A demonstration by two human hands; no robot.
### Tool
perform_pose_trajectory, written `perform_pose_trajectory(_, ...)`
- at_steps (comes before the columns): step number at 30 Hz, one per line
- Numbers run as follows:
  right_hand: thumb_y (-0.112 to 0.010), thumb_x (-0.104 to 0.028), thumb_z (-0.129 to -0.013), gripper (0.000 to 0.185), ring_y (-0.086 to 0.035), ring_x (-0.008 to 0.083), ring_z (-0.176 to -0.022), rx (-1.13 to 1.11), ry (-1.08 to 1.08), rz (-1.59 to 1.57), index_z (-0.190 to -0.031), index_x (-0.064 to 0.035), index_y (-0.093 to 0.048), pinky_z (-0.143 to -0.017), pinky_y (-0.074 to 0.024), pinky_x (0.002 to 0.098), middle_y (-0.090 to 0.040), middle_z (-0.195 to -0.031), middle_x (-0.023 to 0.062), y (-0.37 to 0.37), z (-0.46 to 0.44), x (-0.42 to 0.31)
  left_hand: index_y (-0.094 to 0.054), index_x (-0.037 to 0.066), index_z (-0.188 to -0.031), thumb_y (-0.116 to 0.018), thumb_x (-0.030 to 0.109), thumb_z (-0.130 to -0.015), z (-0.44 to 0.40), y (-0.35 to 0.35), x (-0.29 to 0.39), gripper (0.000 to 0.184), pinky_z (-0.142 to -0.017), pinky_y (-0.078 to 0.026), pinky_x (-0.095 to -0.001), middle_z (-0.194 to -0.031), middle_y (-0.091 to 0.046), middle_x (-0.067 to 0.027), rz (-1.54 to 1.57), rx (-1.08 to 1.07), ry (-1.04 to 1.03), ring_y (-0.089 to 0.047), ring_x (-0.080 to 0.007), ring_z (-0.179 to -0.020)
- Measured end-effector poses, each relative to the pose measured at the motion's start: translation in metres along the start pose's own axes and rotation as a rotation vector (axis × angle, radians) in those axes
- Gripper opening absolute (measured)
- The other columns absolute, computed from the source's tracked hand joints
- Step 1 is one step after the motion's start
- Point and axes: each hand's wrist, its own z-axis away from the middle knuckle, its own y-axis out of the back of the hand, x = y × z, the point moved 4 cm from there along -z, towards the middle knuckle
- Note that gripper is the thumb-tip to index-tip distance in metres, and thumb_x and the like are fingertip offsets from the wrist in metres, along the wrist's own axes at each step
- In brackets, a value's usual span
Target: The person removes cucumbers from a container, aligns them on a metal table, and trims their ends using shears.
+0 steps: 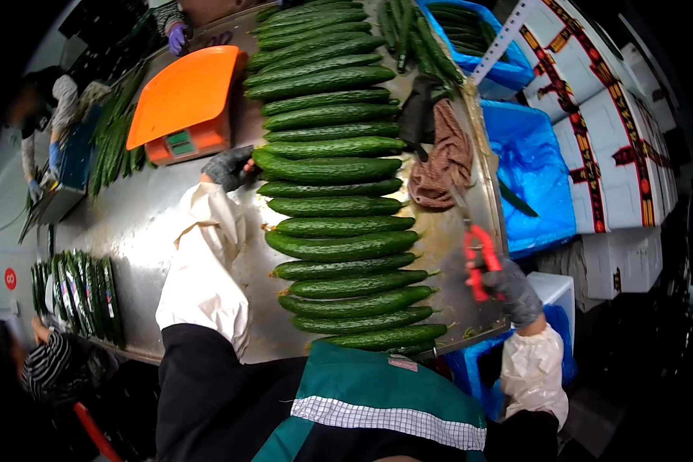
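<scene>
A long row of green cucumbers (343, 206) lies side by side down the metal table (246, 308). My left hand (229, 168), in a dark grey glove with bare fingertips, is closed at the left end of one cucumber (327, 167) in the row. That cucumber sticks out a little further left than its neighbours. Off the row's right side, my right hand (512, 289), also in a grey glove, is wrapped around the red handles of scissors (481, 258). The scissor blades point away from me, towards a brown cloth (443, 158) on the table.
An orange scale (189, 100) stands left of the row. Blue-lined crates (531, 181) and white boxes (624, 138) are beyond the right edge. Wrapped cucumbers (85, 289) lie at the left. Other people work at the left and far side; one purple-gloved hand (177, 38) shows.
</scene>
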Motion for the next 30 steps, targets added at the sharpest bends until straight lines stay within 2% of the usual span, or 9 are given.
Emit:
perform_pose_trajectory(5, -0.051, -0.025, -0.077, 0.031, -0.055, 0.0135, -0.065, 0.039, -0.067, -0.029, -0.1, -0.0035, -0.051, -0.057, -0.0446, 0.0248, -0.056, -0.082, 0.0042, -0.039, -0.031, -0.008, -0.052, 0.009, -0.078, -0.053, 0.028, -0.081, -0.013, 0.004, -0.001, 0.019, -0.036, -0.037, -0.0235, -0.059, -0.055, -0.0031, -0.071, 0.047, -0.066, -0.047, -0.0122, -0.04)
perform_pose_trajectory(10, -0.05, -0.019, -0.081, 0.024, -0.054, 0.0116, -0.057, 0.027, -0.038, 0.018, -0.098, -0.0032, -0.049, -0.048, -0.0432, 0.0241, -0.054, -0.076, 0.0039, -0.046, -0.062, -0.001, -0.052, 0.008, -0.074, -0.054, 0.026, -0.08, -0.007, -0.004, 0.011, 0.019, -0.037, -0.037, -0.0242, -0.058, -0.054, -0.0034, -0.385, 0.173, -0.189, -0.047, -0.0111, -0.041)
perform_pose_trajectory(13, -0.05, -0.019, -0.082, 0.023, -0.054, 0.0113, -0.055, 0.065, -0.069, 0.058, -0.098, -0.0021, -0.049, -0.049, -0.0431, 0.0245, -0.054, -0.071, 0.0043, -0.051, -0.067, -0.01, -0.052, 0.005, -0.073, -0.053, 0.025, -0.08, -0.011, -0.001, 0.01, 0.021, -0.046, -0.042, -0.0313, -0.061, -0.056, -0.0104, -0.618, 0.259, -0.313, -0.053, -0.0191, -0.049)
perform_pose_trajectory(15, -0.05, -0.018, -0.082, 0.023, -0.054, 0.0111, -0.055, 0.08, -0.087, 0.077, -0.098, -0.0018, -0.048, -0.049, -0.043, 0.0245, -0.053, -0.069, 0.0046, -0.051, -0.07, -0.013, -0.052, 0.003, -0.076, -0.052, 0.026, -0.079, 0.002, -0.01, 0.019, 0.022, -0.058, -0.043, -0.0401, -0.068, -0.057, -0.0185, -1.092, 0.527, -0.736, -0.056, -0.0322, -0.065)
perform_pose_trajectory(19, -0.051, -0.017, -0.081, 0.023, -0.054, 0.0115, -0.056, 0.101, -0.06, 0.184, -0.099, -0.0022, -0.048, -0.05, -0.0433, 0.0238, -0.054, -0.071, 0.0055, -0.052, -0.072, -0.022, -0.052, 0.004, -0.078, -0.049, 0.029, -0.081, 0.022, -0.024, 0.018, 0.025, -0.066, -0.04, -0.0458, -0.075, -0.056, -0.0223, -1.119, 0.681, -0.744, -0.052, -0.0411, -0.075)
perform_pose_trajectory(23, -0.051, -0.017, -0.08, 0.023, -0.053, 0.011, -0.057, 0.138, -0.027, 0.223, -0.099, -0.0035, -0.048, -0.051, -0.0429, 0.0226, -0.055, -0.074, 0.0052, -0.051, -0.072, -0.025, -0.051, 0.004, -0.079, -0.047, 0.027, -0.082, 0.038, -0.038, 0.022, 0.024, -0.066, -0.041, -0.0456, -0.076, -0.056, -0.0224, -1.196, 0.771, -0.627, -0.052, -0.0407, -0.075)
perform_pose_trajectory(26, -0.05, -0.016, -0.08, 0.024, -0.052, 0.0101, -0.054, 0.2, -0.002, 0.334, -0.1, -0.0042, -0.047, -0.049, -0.0419, 0.0228, -0.055, -0.073, 0.0045, -0.049, -0.072, -0.022, -0.052, 0.003, -0.08, -0.046, 0.026, -0.082, 0.045, -0.039, 0.021, 0.024, -0.067, -0.041, -0.0456, -0.077, -0.056, -0.0232, -1.256, 0.774, -0.636, -0.053, -0.0406, -0.077)
perform_pose_trajectory(28, -0.049, -0.016, -0.08, 0.023, -0.051, 0.0099, -0.053, 0.215, -0.002, 0.374, -0.1, -0.0048, -0.047, -0.047, -0.041, 0.0226, -0.055, -0.072, 0.0044, -0.047, -0.071, -0.021, -0.053, 0.003, -0.082, -0.045, 0.026, -0.082, 0.054, -0.026, 0.023, 0.025, -0.067, -0.042, -0.0448, -0.078, -0.056, -0.0236, -0.968, 0.851, -0.739, -0.053, -0.0406, -0.077)
perform_pose_trajectory(30, -0.049, -0.016, -0.08, 0.022, -0.051, 0.0097, -0.052, 0.202, 0.006, 0.408, -0.099, -0.0053, -0.046, -0.046, -0.0401, 0.0224, -0.055, -0.071, 0.0042, -0.05, -0.074, -0.019, -0.052, 0.002, -0.081, -0.045, 0.023, -0.083, 0.021, 0.019, 0.008, 0.022, -0.06, -0.045, -0.0403, -0.073, -0.057, -0.0195, -1.159, 0.888, -0.774, -0.056, -0.0355, -0.066)
